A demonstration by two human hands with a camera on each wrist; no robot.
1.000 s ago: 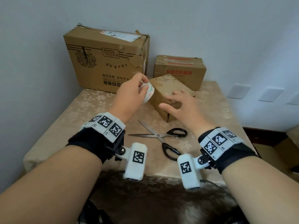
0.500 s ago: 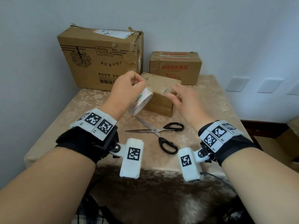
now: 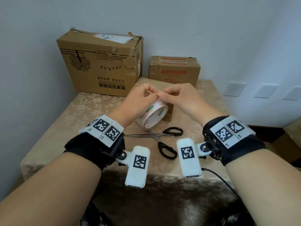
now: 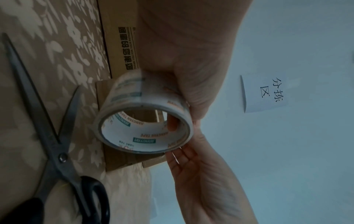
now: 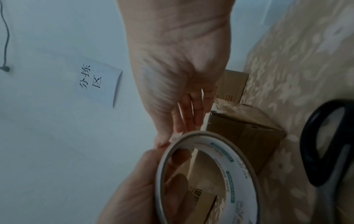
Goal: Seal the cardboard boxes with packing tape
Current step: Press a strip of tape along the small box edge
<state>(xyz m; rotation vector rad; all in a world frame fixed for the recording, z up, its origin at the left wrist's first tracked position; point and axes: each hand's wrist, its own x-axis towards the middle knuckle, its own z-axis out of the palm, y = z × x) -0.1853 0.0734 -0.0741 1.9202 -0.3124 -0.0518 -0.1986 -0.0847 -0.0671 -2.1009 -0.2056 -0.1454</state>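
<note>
A roll of clear printed packing tape (image 3: 153, 115) hangs above the table in front of a small cardboard box (image 3: 168, 114). My left hand (image 3: 146, 93) grips the roll (image 4: 145, 125) at its rim, with fingers inside the core. My right hand (image 3: 164, 95) meets it at the top of the roll (image 5: 206, 174), thumb and forefinger pinching the tape's edge. Behind them a large cardboard box (image 3: 101, 62) stands against the wall at back left. A medium box (image 3: 174, 70) with red print is at back right. The small box's top is mostly hidden by my hands.
Black-handled scissors (image 3: 156, 136) lie spread apart on the beige flowered tablecloth (image 3: 91, 111), just in front of the roll. The wall (image 3: 32, 62) runs close along the table's left and back. Wall plates (image 3: 234, 88) sit to the right. A paper note (image 4: 268, 92) hangs on the wall.
My left hand has drawn the roll away from the small box, towards me. The right hand left the box's top and came to the roll's upper edge.
</note>
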